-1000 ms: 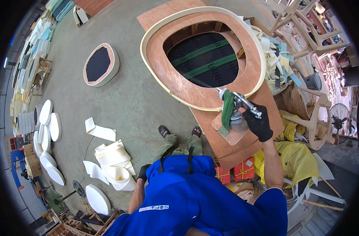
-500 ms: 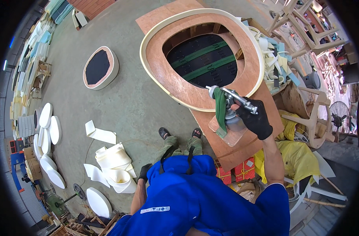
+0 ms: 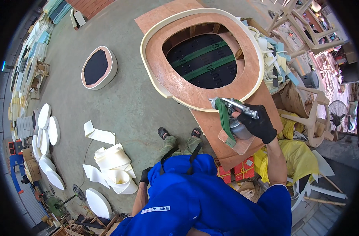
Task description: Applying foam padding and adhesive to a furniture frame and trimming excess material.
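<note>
Right hand (image 3: pixel 260 125), black glove, grip wrapped round spray gun (image 3: pixel 231 114), nozzle at near rim of oval plywood seat frame (image 3: pixel 175 80) on counter. Step, by look: gluing rim. Next calls for steady sweep along foam edging (image 3: pixel 147 36). Left hand (image 3: pixel 145 176) hangs by thigh, grip unclear.

Black-gloved right hand (image 3: pixel 259 125) grips a silver spray gun (image 3: pixel 233 118) with green strap; beyond it, reddish-brown frame (image 3: pixel 169 74) with cream edging.

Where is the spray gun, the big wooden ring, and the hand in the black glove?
Spray gun (image 3: pixel 235 108), head view, on its metal body.
Wooden ring (image 3: pixel 163 74), head view, on its left side.
Right hand (image 3: pixel 260 124), head view, on the glove's back.
</note>
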Demonstrator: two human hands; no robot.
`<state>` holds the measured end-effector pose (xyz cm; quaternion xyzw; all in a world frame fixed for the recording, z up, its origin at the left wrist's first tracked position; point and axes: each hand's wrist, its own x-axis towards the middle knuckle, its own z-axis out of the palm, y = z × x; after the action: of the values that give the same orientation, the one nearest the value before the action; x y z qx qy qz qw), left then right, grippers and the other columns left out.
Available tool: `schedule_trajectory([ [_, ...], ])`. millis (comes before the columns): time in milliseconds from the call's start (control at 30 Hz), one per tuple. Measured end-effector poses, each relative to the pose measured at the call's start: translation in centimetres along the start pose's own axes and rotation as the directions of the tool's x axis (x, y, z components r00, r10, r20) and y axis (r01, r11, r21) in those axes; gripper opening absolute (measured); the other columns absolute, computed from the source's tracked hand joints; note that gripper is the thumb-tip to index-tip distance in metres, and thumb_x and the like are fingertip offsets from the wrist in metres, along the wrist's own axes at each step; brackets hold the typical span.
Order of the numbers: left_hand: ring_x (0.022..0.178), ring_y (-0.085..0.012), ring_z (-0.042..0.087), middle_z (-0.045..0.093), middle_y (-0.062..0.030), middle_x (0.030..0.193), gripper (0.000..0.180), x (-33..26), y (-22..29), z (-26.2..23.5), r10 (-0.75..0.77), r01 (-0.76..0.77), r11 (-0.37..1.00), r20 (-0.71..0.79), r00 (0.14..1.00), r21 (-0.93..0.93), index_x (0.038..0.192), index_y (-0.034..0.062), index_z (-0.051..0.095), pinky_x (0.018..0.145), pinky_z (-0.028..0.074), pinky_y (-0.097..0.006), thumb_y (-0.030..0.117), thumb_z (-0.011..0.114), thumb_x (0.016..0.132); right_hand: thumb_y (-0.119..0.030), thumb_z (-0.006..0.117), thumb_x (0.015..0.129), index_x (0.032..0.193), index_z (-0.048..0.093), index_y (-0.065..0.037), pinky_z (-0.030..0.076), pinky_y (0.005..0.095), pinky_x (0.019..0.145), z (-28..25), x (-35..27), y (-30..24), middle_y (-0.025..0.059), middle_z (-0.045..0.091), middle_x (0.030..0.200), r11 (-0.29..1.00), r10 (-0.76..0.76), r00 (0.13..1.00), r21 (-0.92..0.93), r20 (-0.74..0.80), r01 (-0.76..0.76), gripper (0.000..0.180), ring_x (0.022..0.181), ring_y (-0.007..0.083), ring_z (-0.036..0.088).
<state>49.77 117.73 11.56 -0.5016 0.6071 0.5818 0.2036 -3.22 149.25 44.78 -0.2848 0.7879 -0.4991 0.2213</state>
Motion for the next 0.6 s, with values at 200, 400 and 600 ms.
schedule_trajectory([
  [200,0.093,-0.0165,0.066,0.074,-0.0099,0.106,0.030,1.5,1.1,-0.3,0.033,-0.032,0.999,-0.011,0.999,0.026,0.117,-0.0007,0.072,0.084,0.053,-0.033,0.019,0.064,0.096,-0.016,0.077,0.090,0.103,0.074,0.001,0.047,0.0252,0.059,1.4,1.6,-0.7,0.0015,0.067,0.071,0.993,-0.101,0.985,-0.073,-0.142,0.091,0.021,0.065,0.0057,0.059],
  [400,0.096,-0.0171,0.066,0.074,-0.0117,0.108,0.031,2.9,2.5,-1.9,0.062,-0.062,0.998,-0.026,0.998,0.001,0.117,-0.0020,0.071,0.086,0.052,-0.033,0.020,0.065,0.096,-0.021,0.079,0.089,0.099,0.073,0.001,0.049,0.0275,0.059,4.4,5.6,-2.5,0.0038,0.071,0.075,0.998,0.014,0.951,0.059,-0.310,0.005,0.025,0.069,0.0043,0.061],
  [600,0.095,-0.0174,0.066,0.074,-0.0110,0.107,0.032,5.2,2.1,-6.6,0.095,-0.095,0.987,0.006,0.996,0.129,0.117,-0.0018,0.071,0.086,0.053,-0.032,0.021,0.066,0.095,-0.021,0.080,0.088,0.095,0.074,0.001,0.049,0.0279,0.058,7.4,8.2,-3.8,0.0061,0.071,0.071,0.998,0.053,0.948,0.032,-0.314,-0.045,0.023,0.067,0.0043,0.062],
])
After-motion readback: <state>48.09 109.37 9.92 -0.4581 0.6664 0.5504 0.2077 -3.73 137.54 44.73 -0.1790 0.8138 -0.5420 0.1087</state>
